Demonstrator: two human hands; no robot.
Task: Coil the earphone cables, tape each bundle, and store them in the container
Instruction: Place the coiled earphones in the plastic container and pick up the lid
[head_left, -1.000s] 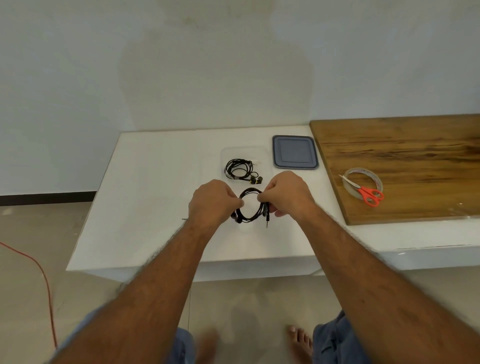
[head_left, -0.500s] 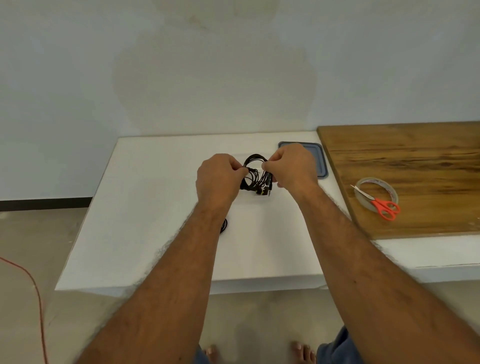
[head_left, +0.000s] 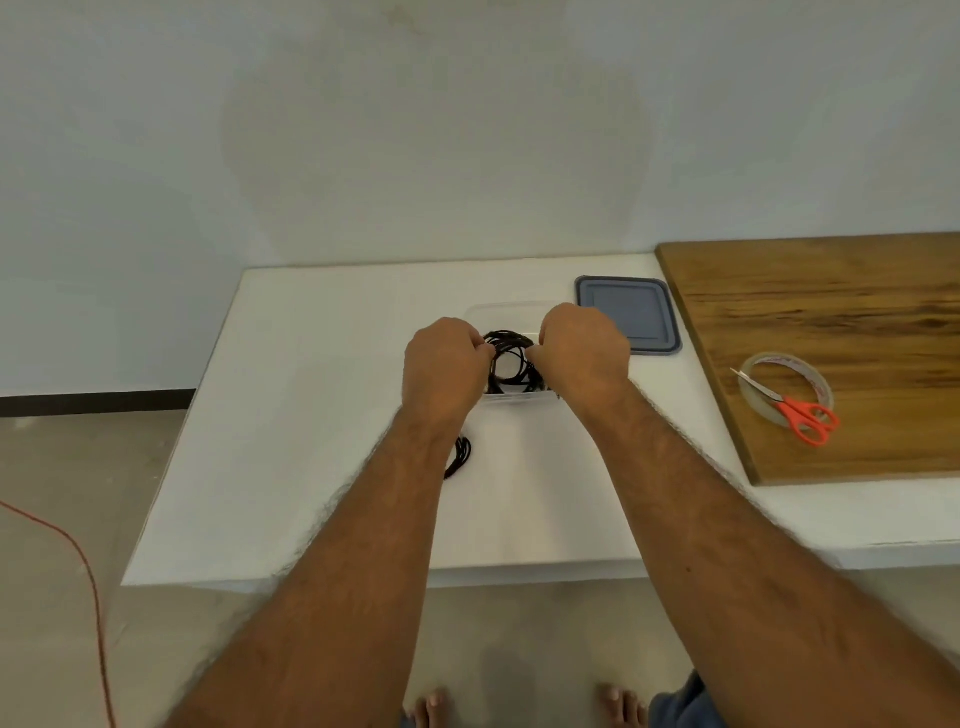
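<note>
We hold the coiled black earphone cable bundle (head_left: 511, 364) between both hands, directly above the clear plastic container (head_left: 519, 310) that stands near the back edge of the white counter (head_left: 311, 415); our left hand (head_left: 447, 371) pinches the coil's left side with curled fingers, our right hand (head_left: 584, 353) pinches its right side the same way. The loop faces us, its plane roughly upright and its span running left to right between the hands, so we judge the coming move to be straight down, neither hand nearer than the other. We cannot tell whether it already touches the container floor, nor whether another bundle lies under it. A second black cable coil (head_left: 460, 457) lies on the counter nearer the front edge, partly hidden by our left forearm; the grey-blue square lid (head_left: 631, 312) sits just right of the container.
</note>
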